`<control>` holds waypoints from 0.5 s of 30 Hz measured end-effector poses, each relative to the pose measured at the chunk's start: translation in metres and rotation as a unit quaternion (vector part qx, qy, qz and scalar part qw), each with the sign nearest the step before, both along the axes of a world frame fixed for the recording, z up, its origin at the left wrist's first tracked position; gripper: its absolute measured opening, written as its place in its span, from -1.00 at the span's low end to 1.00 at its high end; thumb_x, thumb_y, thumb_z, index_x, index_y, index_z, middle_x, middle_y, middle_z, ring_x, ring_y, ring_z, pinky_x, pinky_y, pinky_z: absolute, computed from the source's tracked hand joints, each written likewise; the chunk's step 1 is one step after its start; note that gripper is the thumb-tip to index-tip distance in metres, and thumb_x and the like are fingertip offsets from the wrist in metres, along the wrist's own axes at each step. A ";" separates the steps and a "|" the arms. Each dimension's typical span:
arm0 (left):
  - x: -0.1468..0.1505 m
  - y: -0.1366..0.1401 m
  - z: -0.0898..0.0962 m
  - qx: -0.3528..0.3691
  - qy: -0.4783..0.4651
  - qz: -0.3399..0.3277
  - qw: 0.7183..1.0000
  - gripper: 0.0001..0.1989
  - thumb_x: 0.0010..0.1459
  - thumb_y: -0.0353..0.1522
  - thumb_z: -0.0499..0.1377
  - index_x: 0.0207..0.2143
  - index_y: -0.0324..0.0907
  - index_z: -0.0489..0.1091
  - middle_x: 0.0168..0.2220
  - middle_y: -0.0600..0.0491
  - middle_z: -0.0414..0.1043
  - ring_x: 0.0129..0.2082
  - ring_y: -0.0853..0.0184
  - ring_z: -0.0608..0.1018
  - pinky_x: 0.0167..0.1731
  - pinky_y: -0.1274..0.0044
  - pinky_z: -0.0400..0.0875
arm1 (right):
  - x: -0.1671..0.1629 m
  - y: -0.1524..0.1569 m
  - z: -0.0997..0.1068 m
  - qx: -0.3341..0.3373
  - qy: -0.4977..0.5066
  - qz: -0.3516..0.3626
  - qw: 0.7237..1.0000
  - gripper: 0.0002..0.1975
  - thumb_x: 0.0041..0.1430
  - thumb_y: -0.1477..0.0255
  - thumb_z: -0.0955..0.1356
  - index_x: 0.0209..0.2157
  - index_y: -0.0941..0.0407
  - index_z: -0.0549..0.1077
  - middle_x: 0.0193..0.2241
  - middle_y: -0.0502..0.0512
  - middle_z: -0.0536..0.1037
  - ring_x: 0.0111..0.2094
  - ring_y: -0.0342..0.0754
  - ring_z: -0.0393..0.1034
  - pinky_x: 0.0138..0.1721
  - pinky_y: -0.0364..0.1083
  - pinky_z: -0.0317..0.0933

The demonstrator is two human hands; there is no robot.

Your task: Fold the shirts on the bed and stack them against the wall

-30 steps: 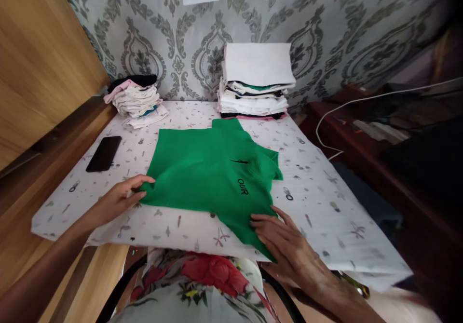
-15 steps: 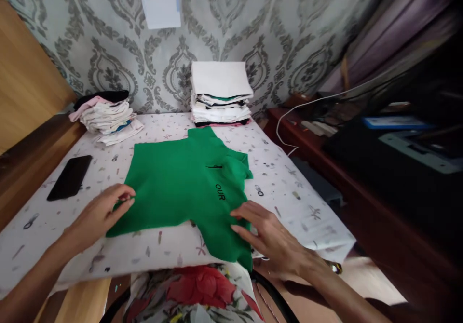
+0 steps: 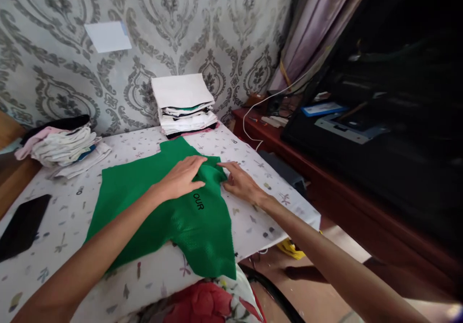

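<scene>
At the far left a black phone lies on the patterned tablecloth, with a rumpled pile of clothes behind it. The green shirt lies spread in the middle, hem leftward, collar to the right. The left hand is over it beside the collar, thumb and fingers parted, gripping nothing. Behind stands a folded stack. The right hand is at the collar's edge; whether it pinches the cloth I cannot tell.
</scene>
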State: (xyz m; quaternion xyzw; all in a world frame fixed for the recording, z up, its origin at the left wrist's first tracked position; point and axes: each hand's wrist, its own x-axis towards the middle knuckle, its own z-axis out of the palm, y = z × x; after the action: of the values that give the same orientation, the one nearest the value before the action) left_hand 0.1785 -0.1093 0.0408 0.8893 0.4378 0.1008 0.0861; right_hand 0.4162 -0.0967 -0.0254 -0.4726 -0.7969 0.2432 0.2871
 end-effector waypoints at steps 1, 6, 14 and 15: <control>0.007 0.006 -0.003 0.010 0.030 -0.004 1.000 -0.57 0.22 -0.31 0.16 0.13 -0.13 0.21 0.16 -0.11 0.35 0.17 0.08 0.38 0.07 0.29 0.33 | 0.000 0.005 0.000 0.002 -0.037 0.026 0.999 -0.63 0.02 0.53 0.35 -0.08 0.04 0.41 -0.06 0.09 0.44 -0.34 -0.12 0.36 -0.27 -0.10 0.24; 0.014 0.000 -0.018 0.134 0.165 0.006 0.977 -0.78 0.24 -0.55 0.01 -0.13 -0.16 0.34 -0.18 -0.04 0.46 -0.17 0.18 0.53 -0.29 0.41 0.42 | -0.006 0.011 -0.007 0.020 -0.159 -0.003 0.987 -0.91 0.09 0.52 0.32 -0.33 0.08 0.36 -0.37 0.00 0.45 -0.38 -0.08 0.27 -0.37 -0.13 0.02; -0.010 -0.027 -0.016 0.009 0.052 -0.080 0.995 -0.97 0.25 -0.38 0.13 -0.24 -0.12 0.33 -0.33 0.11 0.46 -0.36 0.35 0.50 -0.44 0.54 0.29 | 0.017 0.012 0.002 -0.006 -0.128 0.092 0.987 -0.79 0.02 0.57 0.30 -0.28 0.09 0.46 -0.31 0.03 0.52 -0.37 -0.10 0.31 -0.35 -0.13 0.05; -0.010 -0.022 -0.012 -0.026 0.005 -0.060 0.998 -0.94 0.26 -0.33 0.13 -0.24 -0.12 0.33 -0.39 0.14 0.44 -0.42 0.39 0.48 -0.43 0.54 0.28 | 0.022 0.015 0.003 -0.024 -0.107 0.099 0.989 -0.75 0.01 0.58 0.29 -0.27 0.08 0.49 -0.33 0.02 0.53 -0.39 -0.10 0.32 -0.34 -0.13 0.09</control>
State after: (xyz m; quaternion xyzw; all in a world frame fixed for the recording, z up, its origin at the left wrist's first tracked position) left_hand 0.1688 -0.1309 0.0283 0.9117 0.3869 0.0793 0.1131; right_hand 0.4382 -0.0813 -0.0222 -0.4216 -0.8597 0.2373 0.1638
